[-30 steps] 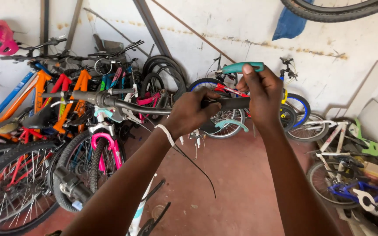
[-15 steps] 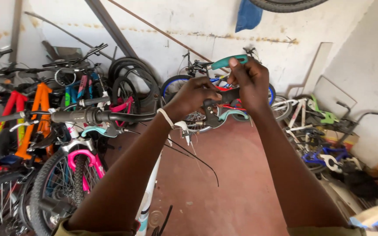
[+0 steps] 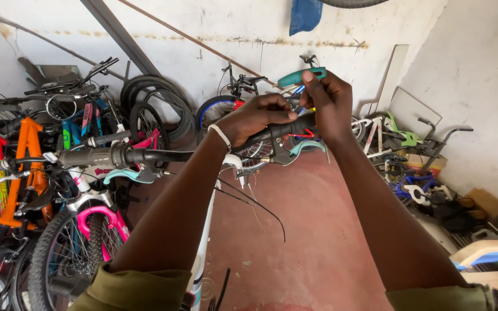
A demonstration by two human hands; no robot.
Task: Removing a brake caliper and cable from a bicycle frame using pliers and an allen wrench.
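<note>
Both arms reach forward over a bicycle handlebar [image 3: 162,155]. The left hand [image 3: 257,118] grips the bar near its right brake lever [image 3: 304,147]; the right hand [image 3: 329,103], raised above, clasps a teal-handled tool [image 3: 301,76] there.

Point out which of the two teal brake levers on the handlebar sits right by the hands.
The teal brake lever at the bar's right end, just below the right hand and left hand. The other teal lever hangs by the grey left grip, untouched.

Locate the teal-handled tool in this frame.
Head view, upper centre: the teal-handled tool is gripped in the right hand, above the handlebar and its teal brake lever.
</note>
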